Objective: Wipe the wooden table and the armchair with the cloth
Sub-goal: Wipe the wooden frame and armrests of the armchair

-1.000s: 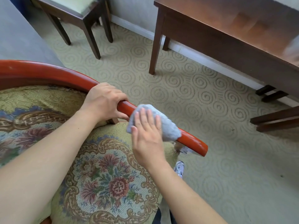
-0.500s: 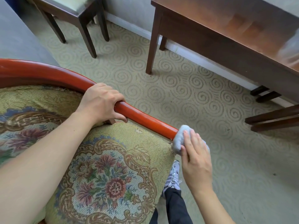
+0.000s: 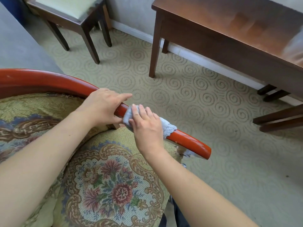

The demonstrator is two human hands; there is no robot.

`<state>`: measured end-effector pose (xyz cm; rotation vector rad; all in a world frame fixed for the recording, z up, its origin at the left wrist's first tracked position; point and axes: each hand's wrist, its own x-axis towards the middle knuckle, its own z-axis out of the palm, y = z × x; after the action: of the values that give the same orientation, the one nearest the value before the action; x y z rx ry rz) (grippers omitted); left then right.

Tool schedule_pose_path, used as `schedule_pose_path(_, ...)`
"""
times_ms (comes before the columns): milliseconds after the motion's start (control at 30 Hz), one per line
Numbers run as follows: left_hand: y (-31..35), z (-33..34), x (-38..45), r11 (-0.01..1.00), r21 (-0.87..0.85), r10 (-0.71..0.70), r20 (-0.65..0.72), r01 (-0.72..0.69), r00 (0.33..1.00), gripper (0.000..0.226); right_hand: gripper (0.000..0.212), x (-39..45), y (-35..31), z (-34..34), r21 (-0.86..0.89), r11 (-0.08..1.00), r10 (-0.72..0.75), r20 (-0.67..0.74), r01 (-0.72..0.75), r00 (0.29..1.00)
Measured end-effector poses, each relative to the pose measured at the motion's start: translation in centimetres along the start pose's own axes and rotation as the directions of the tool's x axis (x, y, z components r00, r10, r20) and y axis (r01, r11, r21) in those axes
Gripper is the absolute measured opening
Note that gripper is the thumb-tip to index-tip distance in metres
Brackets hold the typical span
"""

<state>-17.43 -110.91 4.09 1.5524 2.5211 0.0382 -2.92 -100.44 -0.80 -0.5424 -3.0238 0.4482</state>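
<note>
Cloth point(image 3: 167, 126) back under right hand point(image 3: 146, 126)

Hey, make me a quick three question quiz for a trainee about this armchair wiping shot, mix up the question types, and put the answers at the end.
1. True or false: the cloth lies on the wooden table.
2. Multiple choice: the right hand presses the cloth against A) the floral seat cushion, B) the red armrest, C) the carpet.
3. Fill in: the left hand rests on the armrest with its index finger ____.

Key: 1 false, it is draped over the armrest; 2 B; 3 extended, pointing along the rail toward the cloth.
</note>
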Motion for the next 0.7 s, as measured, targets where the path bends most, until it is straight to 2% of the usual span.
schedule_pose_path(100,-0.6,-1.4,0.1,0.999,0.009,0.037,0.054,-0.038,0.998,0.079,0.052,1.1,0.0,-0.1,0.045,0.999,-0.006,0.038,0.004,0.999)
schedule_pose_path(200,-1.6,-2.3,-0.2,0.984,0.176,-0.014,-0.005,0.015,1.000,0.080,0.048,-1.8,2.8,-1.4,0.039,0.998,-0.045,0.005,0.044,0.999)
schedule_pose_path(300,-2.9,-2.6,-0.9,0.946,0.293,-0.123,-0.074,0.139,0.990,0.084,0.043,-5.6,7.0,-2.7,0.082,0.995,0.069,-0.096,-0.061,0.993)
schedule_pose_path(400,-3.9,-2.3,-1.3,0.941,0.319,-0.095,-0.085,0.117,0.992,0.079,0.048,-9.2,11.0,-3.7,0.197,0.963,0.216,-0.169,-0.182,0.962)
schedule_pose_path(500,-4.2,-2.1,-1.0,0.946,0.314,-0.050,-0.083,0.074,0.995,0.074,0.049,-10.5,11.7,-3.1,0.258,0.938,0.297,-0.259,-0.230,0.919)
schedule_pose_path(600,-4.5,-2.0,-1.0,0.955,0.292,-0.024,-0.091,0.050,0.996,0.073,0.047,-8.8,9.3,-1.2,0.147,0.944,0.330,-0.356,-0.296,0.874)
schedule_pose_path(700,-4.7,-2.0,-1.0,0.959,0.282,-0.001,-0.102,0.030,0.995,0.071,0.047,-5.8,5.4,0.0,0.013,0.955,0.286,-0.297,-0.296,0.911)
